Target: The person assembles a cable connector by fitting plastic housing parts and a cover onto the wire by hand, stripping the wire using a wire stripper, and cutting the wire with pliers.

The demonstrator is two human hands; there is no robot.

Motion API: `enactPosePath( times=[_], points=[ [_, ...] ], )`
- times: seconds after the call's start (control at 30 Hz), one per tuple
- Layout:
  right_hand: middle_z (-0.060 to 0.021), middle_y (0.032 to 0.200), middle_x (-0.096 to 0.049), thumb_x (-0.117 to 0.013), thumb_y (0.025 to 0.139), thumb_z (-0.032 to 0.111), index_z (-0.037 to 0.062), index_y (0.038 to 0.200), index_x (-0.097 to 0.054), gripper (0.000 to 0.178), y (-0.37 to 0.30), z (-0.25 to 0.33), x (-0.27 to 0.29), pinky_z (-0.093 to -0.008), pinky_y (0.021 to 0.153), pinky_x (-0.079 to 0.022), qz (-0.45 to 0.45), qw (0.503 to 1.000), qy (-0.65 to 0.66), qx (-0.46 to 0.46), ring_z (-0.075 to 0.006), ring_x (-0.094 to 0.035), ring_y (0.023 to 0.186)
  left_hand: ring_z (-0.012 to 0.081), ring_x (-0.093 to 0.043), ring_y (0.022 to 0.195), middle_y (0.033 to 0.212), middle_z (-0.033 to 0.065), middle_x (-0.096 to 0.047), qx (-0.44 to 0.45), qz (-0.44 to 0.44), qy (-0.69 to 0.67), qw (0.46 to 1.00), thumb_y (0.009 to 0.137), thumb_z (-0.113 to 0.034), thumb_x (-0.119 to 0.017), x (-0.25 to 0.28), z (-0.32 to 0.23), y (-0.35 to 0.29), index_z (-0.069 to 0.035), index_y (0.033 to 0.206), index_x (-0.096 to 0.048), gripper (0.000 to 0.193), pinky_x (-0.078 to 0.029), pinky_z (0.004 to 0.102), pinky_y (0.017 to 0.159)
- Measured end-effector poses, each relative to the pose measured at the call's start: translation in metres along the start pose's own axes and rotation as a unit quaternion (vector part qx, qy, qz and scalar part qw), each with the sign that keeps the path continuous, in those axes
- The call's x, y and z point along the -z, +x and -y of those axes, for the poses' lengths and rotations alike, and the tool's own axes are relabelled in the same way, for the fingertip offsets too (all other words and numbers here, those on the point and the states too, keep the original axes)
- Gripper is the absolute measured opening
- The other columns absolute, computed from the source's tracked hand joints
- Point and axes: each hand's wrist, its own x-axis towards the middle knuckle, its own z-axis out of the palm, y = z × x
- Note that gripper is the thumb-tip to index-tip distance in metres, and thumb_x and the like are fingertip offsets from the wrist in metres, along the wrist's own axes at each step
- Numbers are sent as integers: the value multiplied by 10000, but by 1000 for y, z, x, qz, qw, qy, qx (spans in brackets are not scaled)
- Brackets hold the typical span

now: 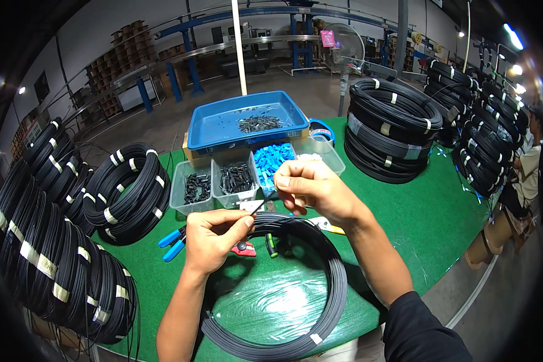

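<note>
Over the near coil of black cable (336,289), my left hand (218,239) pinches a thin black cable end (260,206) between thumb and fingers. The cable end points up and right toward my right hand (314,188). My right thumb and forefinger are pressed together at its tip; whatever small piece sits between them is hidden. Just beyond the hands stand clear bins: two hold black parts (197,188), one holds blue connectors (273,161), and another clear bin (329,154) contains white pieces.
Behind the bins sits a blue tray (241,143) with dark scraps. Blue-handled pliers (174,244), a red-handled tool (245,250) and a black-green tool (271,246) lie around the coil. Stacked cable coils (392,130) flank the green table (425,217). A person (528,169) is at far right.
</note>
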Motion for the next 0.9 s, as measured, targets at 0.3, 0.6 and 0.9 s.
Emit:
enactPosePath(
  times=[0.3, 0.6, 0.9],
  points=[
    [-77, 853, -565, -667, 785, 117, 55, 866, -590, 128, 6, 7, -14, -372, 676, -434, -130, 608, -641, 449, -265, -572, 812, 77, -621, 627, 757, 77, -718, 29, -4, -4, 1000, 861, -33, -721, -1, 0, 2, 45, 951, -751, 124, -489, 207, 569],
    [-14, 766, -570, -634, 947, 227, 43, 865, -612, 203, 3, -7, 7, -238, 604, -422, 33, 993, 97, -52, -91, -509, 657, 77, -625, 629, 758, 78, -720, 7, 8, 5, 1000, 855, -24, -722, 1, 4, 1, 44, 947, -752, 118, -494, 206, 574],
    [-108, 763, -554, -632, 851, 85, 23, 816, -583, 87, 8, 2, -17, -375, 631, -440, -138, 639, -612, 445, -308, -585, 744, 76, -632, 638, 771, 84, -727, 32, -7, -2, 999, 861, -28, -713, 3, 5, 3, 46, 944, -752, 117, -502, 210, 577]
  ],
)
